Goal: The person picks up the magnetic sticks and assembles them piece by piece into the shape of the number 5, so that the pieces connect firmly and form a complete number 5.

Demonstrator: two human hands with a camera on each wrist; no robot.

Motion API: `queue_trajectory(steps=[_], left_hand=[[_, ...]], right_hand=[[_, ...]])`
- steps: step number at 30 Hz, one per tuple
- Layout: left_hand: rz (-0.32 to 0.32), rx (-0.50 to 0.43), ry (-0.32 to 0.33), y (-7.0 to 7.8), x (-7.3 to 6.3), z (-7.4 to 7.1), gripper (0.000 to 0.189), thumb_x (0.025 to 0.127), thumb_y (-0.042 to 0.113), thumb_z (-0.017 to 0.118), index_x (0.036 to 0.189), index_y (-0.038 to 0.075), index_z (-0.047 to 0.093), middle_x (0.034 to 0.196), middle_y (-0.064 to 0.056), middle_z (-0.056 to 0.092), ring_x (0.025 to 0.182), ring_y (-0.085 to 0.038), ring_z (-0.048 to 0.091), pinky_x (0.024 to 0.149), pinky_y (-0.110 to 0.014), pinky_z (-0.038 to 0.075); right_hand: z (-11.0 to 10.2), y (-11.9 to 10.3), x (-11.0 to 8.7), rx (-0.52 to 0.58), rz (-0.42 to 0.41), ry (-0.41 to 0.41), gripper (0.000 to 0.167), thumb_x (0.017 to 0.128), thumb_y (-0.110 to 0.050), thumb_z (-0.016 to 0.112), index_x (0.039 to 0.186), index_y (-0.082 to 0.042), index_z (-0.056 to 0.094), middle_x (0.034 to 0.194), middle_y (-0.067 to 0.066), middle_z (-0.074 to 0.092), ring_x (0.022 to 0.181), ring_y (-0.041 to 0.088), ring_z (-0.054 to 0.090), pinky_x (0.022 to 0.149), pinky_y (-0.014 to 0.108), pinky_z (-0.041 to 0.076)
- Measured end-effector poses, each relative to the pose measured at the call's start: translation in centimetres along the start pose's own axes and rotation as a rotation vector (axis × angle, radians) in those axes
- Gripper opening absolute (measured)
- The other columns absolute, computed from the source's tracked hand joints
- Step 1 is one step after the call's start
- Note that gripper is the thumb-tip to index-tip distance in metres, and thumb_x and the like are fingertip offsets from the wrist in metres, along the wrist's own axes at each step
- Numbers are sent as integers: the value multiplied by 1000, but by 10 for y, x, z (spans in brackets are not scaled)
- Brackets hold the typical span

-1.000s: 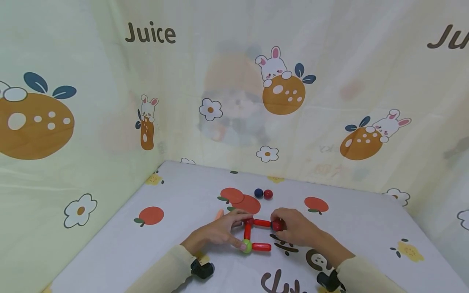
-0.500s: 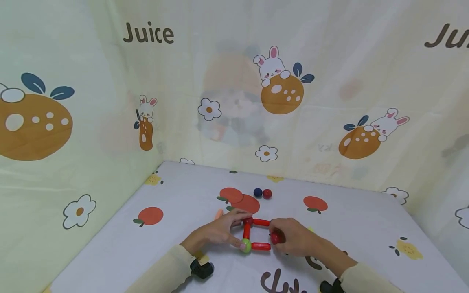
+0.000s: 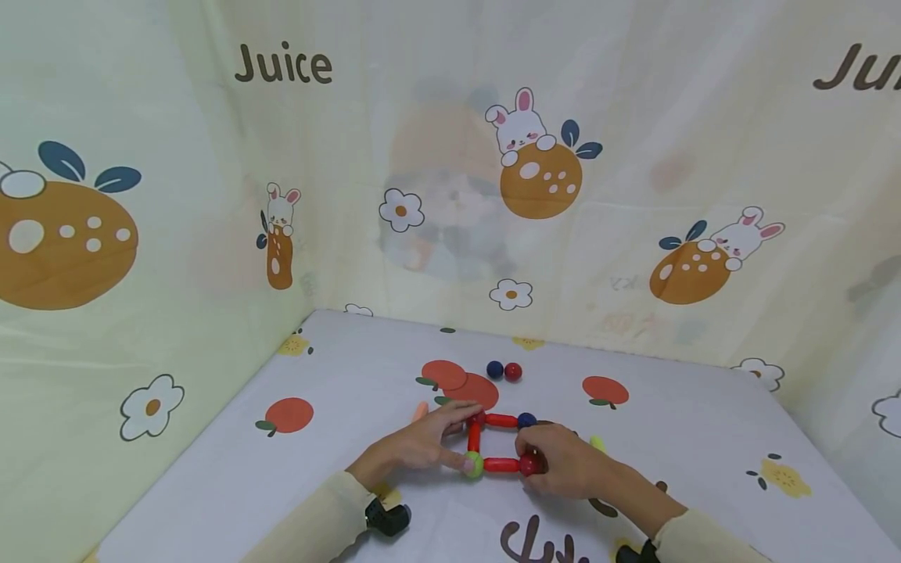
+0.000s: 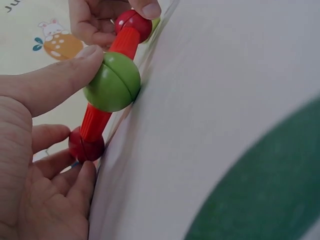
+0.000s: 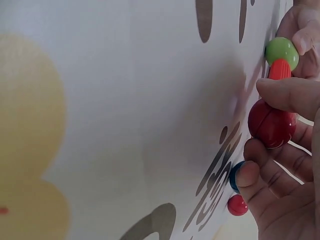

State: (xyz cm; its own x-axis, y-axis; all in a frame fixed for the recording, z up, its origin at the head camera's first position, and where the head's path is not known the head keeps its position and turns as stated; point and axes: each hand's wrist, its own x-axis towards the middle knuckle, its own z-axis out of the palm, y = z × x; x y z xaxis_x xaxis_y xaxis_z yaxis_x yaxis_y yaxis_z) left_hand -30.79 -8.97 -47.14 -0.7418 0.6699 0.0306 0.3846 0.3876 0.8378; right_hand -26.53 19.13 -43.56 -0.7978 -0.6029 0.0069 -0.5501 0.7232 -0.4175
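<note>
A small frame of red rods point(image 3: 502, 421) and coloured balls lies on the tabletop. My left hand point(image 3: 429, 442) holds its left side: the thumb presses the green ball point(image 4: 115, 82), while the fingers curl at the far-left red ball point(image 4: 85, 147). A blue ball point(image 3: 525, 421) sits at the end of the far rod. With thumb and fingers, my right hand point(image 3: 566, 461) pinches another red ball point(image 5: 272, 125) right at the end of the near rod point(image 3: 501, 465). Part of that ball is hidden by the fingers in the head view.
Behind the frame, a loose blue ball point(image 3: 495, 370) and a loose red ball point(image 3: 513, 371) lie side by side. A pale orange stick point(image 3: 421, 410) shows behind my left hand. Past my right hand a yellow-green piece point(image 3: 597, 443) peeks out. Printed curtains stand around the table.
My right hand has moved toward me with the red ball, from beside the blue ball to the near rod's end. The blue ball is now uncovered. The left hand keeps its hold.
</note>
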Motion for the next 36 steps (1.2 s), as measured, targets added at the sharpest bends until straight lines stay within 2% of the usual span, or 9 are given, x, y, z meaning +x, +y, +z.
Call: queue_trajectory(steps=[7,14,21,29,34,36], left_hand=[[12,11,15,1,-1,1,88,87,30,81,160,19,33,164,4,29,148,-19,36,117,-33,34],[-13,27,36,2,2,2,85,90,35,76,160,22,32,168,3,24,146,-21,40,118,-44,34],[-12,52,43,3,2,3,80,92,37,72,160,22,33,170,3,18,154,-20,24,120,-58,24],[-19,45,37,4,0,3,77,93,36,71,160,21,34,170,2,17,154,-20,22,120,-57,25],[-18,57,42,4,0,3,76,94,36,70,160,22,34,170,1,16,155,-20,19,120,-57,24],[-18,58,45,4,0,4,75,95,37,69,160,22,34,170,1,16,154,-20,23,120,-56,25]], right_hand=[[0,0,-1,-9,15,-11,32,79,-31,88,99,-28,63,90,-16,57,87,9,53,69,22,51],[-1,1,-1,-22,26,-26,33,79,-33,87,102,-26,64,92,-17,58,87,9,52,71,23,51],[0,0,0,-12,48,-27,34,80,-33,87,106,-26,66,95,-16,60,90,10,54,73,23,53],[-4,0,-4,13,51,-9,36,81,-29,86,110,-20,67,95,-14,61,87,10,55,72,23,53],[-5,2,-6,2,63,-5,35,82,-29,85,110,-21,66,91,-14,60,83,11,55,69,22,52],[-6,3,-7,-1,66,-1,34,82,-28,85,110,-22,66,90,-14,60,82,11,55,68,22,52]])
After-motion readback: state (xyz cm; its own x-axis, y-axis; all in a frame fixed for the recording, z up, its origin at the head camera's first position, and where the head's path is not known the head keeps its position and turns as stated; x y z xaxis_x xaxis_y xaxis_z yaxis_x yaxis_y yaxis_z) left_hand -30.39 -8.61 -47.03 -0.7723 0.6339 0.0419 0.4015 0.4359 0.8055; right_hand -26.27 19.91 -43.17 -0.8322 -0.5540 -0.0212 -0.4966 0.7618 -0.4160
